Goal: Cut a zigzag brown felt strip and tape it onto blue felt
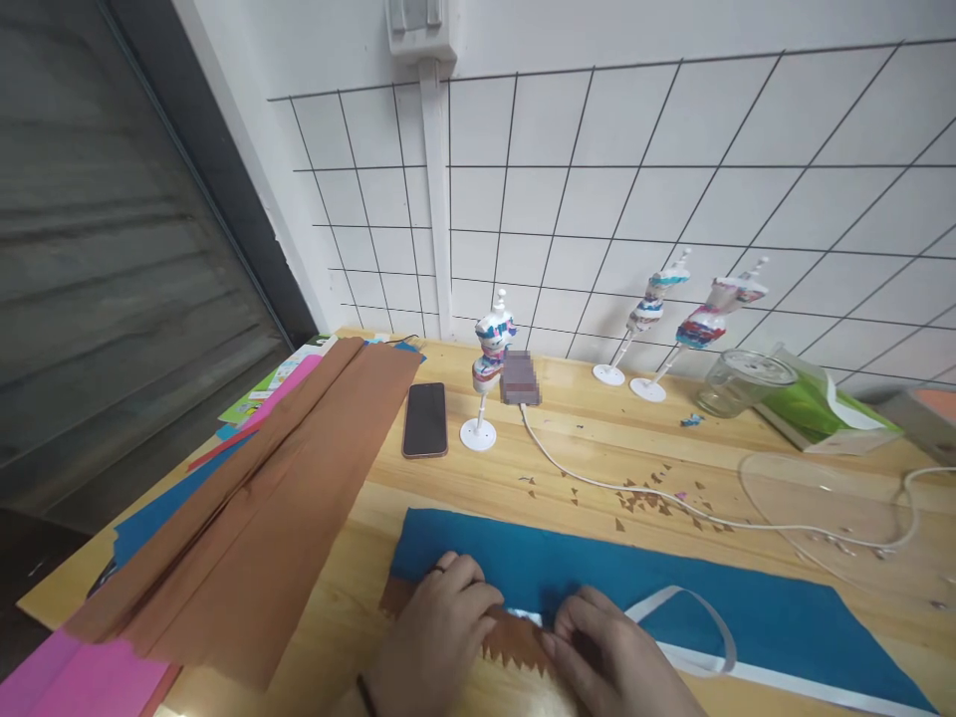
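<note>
A long strip of blue fabric [717, 588] lies across the near part of the table, with a brown piece of fabric [515, 642] along its near edge. The brown edge is cut in small zigzag teeth. My left hand [444, 627] has its fingers curled and pressed on the brown fabric where it meets the blue. Opposite it, my right hand [604, 647] pinches the brown edge between thumb and fingers; the exact grip is partly hidden. Shiny white tape shows between the hands. A loose white ribbon-like strip [721, 632] loops beside my right hand.
Folded brown cloth [299, 498] covers coloured sheets at left. Behind are a phone [425, 420], small mannequins [493, 344] on stands and a white cable [575, 478]. Brown scraps [649, 498], a glass jar [736, 383] and a clear plastic sheet [822, 498] lie to the right.
</note>
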`<state>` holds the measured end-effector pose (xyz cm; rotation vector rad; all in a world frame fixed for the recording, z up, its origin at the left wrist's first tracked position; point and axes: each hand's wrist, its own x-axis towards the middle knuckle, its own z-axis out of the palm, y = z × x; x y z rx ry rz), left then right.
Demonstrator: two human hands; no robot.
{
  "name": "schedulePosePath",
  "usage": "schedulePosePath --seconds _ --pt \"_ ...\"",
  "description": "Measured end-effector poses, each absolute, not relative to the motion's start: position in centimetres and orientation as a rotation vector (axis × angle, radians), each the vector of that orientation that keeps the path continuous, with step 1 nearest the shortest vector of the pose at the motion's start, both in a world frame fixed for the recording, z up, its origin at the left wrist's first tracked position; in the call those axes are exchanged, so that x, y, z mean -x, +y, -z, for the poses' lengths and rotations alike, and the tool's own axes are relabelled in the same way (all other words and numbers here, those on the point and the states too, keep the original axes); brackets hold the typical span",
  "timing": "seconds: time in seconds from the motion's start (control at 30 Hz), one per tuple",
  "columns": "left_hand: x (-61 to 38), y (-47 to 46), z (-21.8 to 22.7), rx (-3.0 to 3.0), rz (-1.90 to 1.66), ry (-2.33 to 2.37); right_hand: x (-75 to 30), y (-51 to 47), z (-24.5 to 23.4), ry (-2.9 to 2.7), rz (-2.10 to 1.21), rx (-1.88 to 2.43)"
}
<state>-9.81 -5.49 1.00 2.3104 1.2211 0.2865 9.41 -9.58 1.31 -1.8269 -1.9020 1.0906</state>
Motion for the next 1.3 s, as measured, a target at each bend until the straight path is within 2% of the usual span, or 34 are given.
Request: schedulePosePath --seconds 0.27,0.53,0.73,0.93,1.3 --pt "10.8 -3.9 -1.7 -2.134 -0.212 1.075 -9.4 -10.0 -2.0 -1.553 -1.478 1.583" --pt "11.0 -3.7 -2.5 -2.089 -0.242 1.044 -9.4 -9.9 -2.4 -1.431 -1.588 1.505" --pt "11.1 -3.5 -2.7 -2.080 -0.223 1.037 -9.5 -9.9 -2.5 -1.509 -1.495 1.572" --pt "10.8 -3.5 -2.7 -2.104 -0.216 1.083 -9.7 -9.5 -2.0 -1.676 -1.134 1.780" --pt "9.9 -3.4 -2.6 -2.205 -0.156 1.191 -9.5 -9.1 -1.6 -1.870 -0.984 1.959"
